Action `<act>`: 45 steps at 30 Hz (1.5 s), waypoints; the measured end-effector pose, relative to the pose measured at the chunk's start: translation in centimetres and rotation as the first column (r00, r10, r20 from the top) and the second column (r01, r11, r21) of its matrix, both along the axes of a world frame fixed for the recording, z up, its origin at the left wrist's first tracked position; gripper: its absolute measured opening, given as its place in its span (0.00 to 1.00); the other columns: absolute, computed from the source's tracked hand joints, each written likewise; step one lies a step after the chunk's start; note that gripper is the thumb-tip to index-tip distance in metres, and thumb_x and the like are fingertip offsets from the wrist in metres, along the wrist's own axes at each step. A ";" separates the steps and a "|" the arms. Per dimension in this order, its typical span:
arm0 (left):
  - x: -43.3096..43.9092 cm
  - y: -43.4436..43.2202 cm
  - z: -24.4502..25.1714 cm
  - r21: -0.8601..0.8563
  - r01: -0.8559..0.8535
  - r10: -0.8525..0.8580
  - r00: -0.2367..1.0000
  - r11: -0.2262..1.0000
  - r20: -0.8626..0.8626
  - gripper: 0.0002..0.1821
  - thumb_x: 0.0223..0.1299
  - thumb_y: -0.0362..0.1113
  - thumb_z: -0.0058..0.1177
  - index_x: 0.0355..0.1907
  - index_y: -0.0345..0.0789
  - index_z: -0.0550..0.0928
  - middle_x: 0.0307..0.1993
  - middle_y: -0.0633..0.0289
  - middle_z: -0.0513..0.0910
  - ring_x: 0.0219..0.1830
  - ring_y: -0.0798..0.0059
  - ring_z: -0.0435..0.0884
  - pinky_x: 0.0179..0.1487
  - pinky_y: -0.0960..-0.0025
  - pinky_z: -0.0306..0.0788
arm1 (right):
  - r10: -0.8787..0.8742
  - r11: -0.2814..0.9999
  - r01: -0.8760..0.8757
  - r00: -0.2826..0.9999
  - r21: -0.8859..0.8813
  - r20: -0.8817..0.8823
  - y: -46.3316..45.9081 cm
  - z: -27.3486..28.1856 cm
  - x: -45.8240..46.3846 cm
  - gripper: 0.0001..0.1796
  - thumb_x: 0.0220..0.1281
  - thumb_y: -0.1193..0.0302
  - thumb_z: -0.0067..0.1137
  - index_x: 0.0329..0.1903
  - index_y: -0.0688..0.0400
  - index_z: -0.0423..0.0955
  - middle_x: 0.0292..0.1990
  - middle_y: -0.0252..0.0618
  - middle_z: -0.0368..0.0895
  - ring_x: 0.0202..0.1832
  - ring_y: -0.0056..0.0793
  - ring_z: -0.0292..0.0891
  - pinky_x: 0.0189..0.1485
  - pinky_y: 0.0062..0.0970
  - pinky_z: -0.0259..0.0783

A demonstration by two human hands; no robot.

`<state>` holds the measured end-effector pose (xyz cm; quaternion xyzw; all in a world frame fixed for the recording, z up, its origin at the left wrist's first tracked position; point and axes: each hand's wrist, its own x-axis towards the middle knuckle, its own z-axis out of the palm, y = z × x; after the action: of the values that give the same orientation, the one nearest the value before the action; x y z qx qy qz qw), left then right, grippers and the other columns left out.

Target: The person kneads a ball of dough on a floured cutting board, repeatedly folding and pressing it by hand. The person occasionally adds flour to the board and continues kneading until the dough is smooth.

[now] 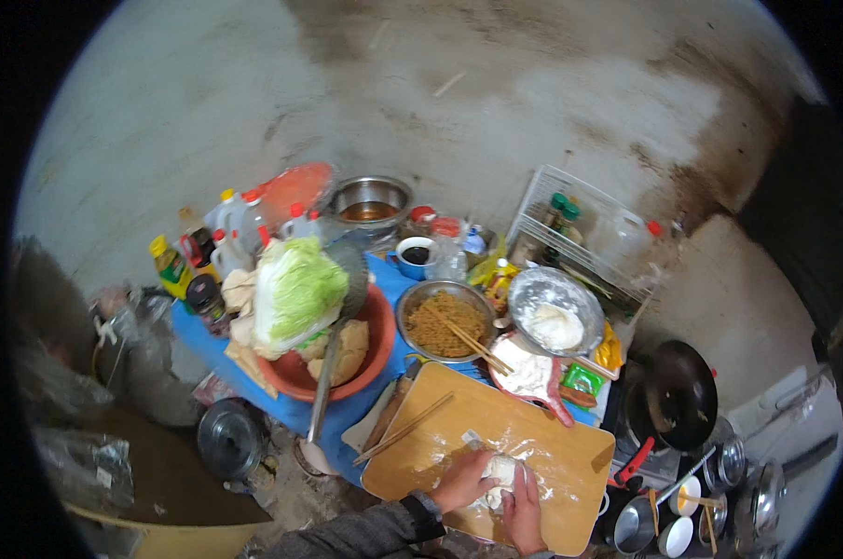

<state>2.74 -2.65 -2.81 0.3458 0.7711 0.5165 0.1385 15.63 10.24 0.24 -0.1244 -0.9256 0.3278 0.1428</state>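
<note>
My left hand [465,480] and my right hand [523,513] rest on either side of a small piece of white dough [499,472], touching it. The dough lies on a floured wooden board [568,454] with rounded corners. Whether the fingers grip the dough or only press it cannot be told. Long thin sticks [407,427] lie at the board's left. Beyond the board stand a steel bowl of brown filling [439,325] with chopsticks [467,337] across it, a red-rimmed dish of flour [526,367] and a floury metal bowl [557,307] holding a dough lump.
At left, a cut Chinese cabbage [299,297] sits on a red basin [379,349], beside a long-handled ladle or spatula [323,391]. Bottles [172,265] line the back. A black wok [676,398] and a saucepan [634,524] stand at right. A cleaver-like knife [386,412] lies left of the board.
</note>
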 end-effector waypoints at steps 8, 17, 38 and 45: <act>-0.8 -0.3 -0.8 -0.049 0.032 -0.035 0.998 0.998 -0.051 0.33 0.57 0.42 0.69 0.60 0.28 0.74 0.52 0.39 0.79 0.55 0.41 0.77 0.61 0.50 0.70 | -0.070 0.997 0.069 0.997 -0.042 -0.015 -0.6 0.4 -0.3 0.34 0.65 0.75 0.61 0.72 0.62 0.63 0.69 0.61 0.64 0.67 0.60 0.66 0.68 0.42 0.68; -0.9 -0.5 -0.3 -0.081 0.034 -0.035 0.999 0.996 -0.014 0.33 0.57 0.42 0.68 0.61 0.29 0.73 0.52 0.40 0.79 0.55 0.42 0.77 0.59 0.50 0.71 | -0.061 0.998 0.060 0.997 -0.028 -0.045 -0.3 0.9 -0.4 0.32 0.64 0.72 0.62 0.70 0.62 0.65 0.66 0.57 0.66 0.67 0.58 0.66 0.68 0.44 0.68; -1.3 -0.3 -0.9 -0.040 0.050 -0.053 0.996 0.998 -0.075 0.31 0.55 0.40 0.69 0.58 0.29 0.75 0.49 0.42 0.80 0.53 0.46 0.79 0.58 0.52 0.72 | -0.053 0.980 0.069 0.995 -0.186 0.089 -0.5 1.6 0.0 0.37 0.67 0.77 0.52 0.78 0.58 0.55 0.70 0.63 0.60 0.69 0.62 0.62 0.69 0.43 0.66; 0.0 0.2 -1.2 -0.013 -0.013 0.011 0.996 1.000 -0.092 0.30 0.59 0.43 0.66 0.61 0.31 0.74 0.50 0.41 0.80 0.54 0.42 0.77 0.59 0.51 0.70 | 0.056 0.998 -0.055 0.998 -0.035 0.028 -0.3 1.2 0.1 0.37 0.69 0.74 0.51 0.78 0.62 0.52 0.73 0.64 0.57 0.73 0.63 0.57 0.72 0.45 0.61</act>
<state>2.74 -2.47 -4.03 0.3636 0.7822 0.4955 0.1020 15.73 9.95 1.45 -0.1060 -0.9249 0.3455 0.1179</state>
